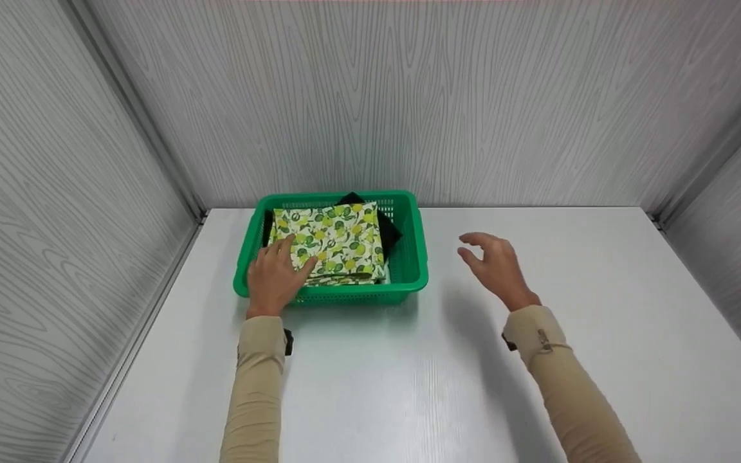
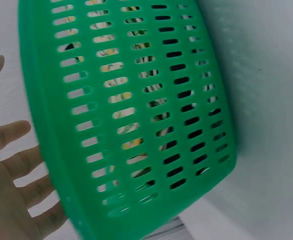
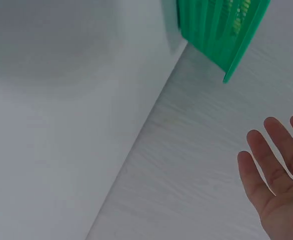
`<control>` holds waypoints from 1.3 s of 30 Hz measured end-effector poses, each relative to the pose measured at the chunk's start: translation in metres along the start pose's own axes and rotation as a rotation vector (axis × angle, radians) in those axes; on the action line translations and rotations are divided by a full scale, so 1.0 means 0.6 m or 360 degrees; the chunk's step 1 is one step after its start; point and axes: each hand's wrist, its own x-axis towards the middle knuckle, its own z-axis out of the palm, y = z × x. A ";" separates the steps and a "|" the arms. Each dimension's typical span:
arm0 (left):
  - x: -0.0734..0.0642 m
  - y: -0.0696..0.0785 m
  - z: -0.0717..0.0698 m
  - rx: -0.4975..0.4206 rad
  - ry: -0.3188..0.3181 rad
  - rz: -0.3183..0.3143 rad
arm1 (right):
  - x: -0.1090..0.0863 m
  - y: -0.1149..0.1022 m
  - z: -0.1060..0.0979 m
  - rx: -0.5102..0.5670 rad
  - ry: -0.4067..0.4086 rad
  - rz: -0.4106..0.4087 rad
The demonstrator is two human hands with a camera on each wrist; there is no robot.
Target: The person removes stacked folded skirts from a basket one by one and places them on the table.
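Note:
A green plastic basket [image 1: 370, 291] with slotted walls stands towards the back of the white table. Inside it lies a folded cloth [image 1: 341, 241] with a yellow and green lemon print. Over the basket's front left rim, my left hand [image 1: 274, 273] is spread above the cloth's near left corner; whether it touches the cloth is not clear. The left wrist view shows those fingers straight beside the basket's rim. Some way right of the basket, my right hand [image 1: 498, 267] hovers over the table with nothing in it. Its fingers are relaxed and apart.
Black fabric [image 1: 388, 235] sticks out beneath the printed cloth, inside the basket. Wood-grain panels enclose the table [image 1: 370, 373]: a back wall [image 1: 370, 103] behind the basket, a left wall [image 1: 42, 244] and a right wall [image 1: 740, 212].

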 end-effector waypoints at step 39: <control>0.069 -0.051 0.026 -0.0624 -0.0739 -0.0591 | 0.108 -0.102 0.226 0.0814 -0.0840 0.0778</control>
